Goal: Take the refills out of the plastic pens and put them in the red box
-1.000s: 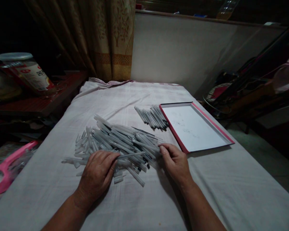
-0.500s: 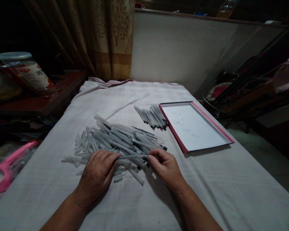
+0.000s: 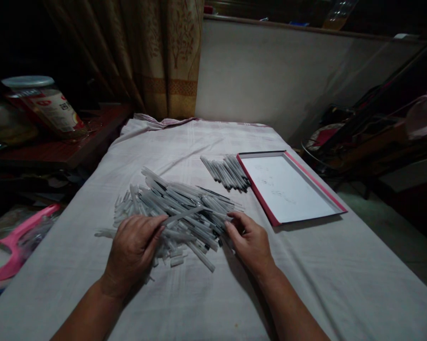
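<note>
Two bare hands work over a table (image 3: pixel 199 308) covered with a pale checked cloth. The left hand (image 3: pixel 133 246) grips a translucent pen tube (image 3: pixel 185 214) between its fingers, the tube slanting up over a loose pile of similar tubes (image 3: pixel 164 194). The right hand (image 3: pixel 251 241) is at the pile's right edge, fingers curled with tips close together; whether they grip anything is unclear. Beyond, a neat row of dark-tipped pens (image 3: pixel 225 173) lies beside a shallow red-edged tray (image 3: pixel 258 195).
</note>
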Tool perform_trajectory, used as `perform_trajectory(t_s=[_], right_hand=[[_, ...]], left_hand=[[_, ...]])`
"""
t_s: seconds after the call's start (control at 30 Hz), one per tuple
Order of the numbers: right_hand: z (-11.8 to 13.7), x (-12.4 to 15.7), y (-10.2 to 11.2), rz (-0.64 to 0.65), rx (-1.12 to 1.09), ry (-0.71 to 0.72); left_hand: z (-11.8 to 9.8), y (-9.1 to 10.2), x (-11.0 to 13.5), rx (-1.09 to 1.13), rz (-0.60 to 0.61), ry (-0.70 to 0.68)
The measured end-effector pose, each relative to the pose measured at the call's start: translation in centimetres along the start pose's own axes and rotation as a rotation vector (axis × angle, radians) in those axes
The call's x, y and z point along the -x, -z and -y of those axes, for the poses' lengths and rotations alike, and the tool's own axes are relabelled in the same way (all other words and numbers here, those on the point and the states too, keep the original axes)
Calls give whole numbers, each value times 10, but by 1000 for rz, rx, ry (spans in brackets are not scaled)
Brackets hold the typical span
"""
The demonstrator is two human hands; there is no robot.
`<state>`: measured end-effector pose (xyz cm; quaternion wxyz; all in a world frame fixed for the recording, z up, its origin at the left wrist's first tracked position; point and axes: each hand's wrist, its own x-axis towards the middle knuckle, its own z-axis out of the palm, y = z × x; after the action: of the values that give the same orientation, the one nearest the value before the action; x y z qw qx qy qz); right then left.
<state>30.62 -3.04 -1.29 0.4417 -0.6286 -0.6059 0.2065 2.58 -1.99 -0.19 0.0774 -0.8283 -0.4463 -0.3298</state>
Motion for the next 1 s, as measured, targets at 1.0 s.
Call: perform_trajectory(t_s=[1.0], right_hand=[[24,7,5,399,-359,75]], left_hand=[[-14,9,-12,335,315,-146]])
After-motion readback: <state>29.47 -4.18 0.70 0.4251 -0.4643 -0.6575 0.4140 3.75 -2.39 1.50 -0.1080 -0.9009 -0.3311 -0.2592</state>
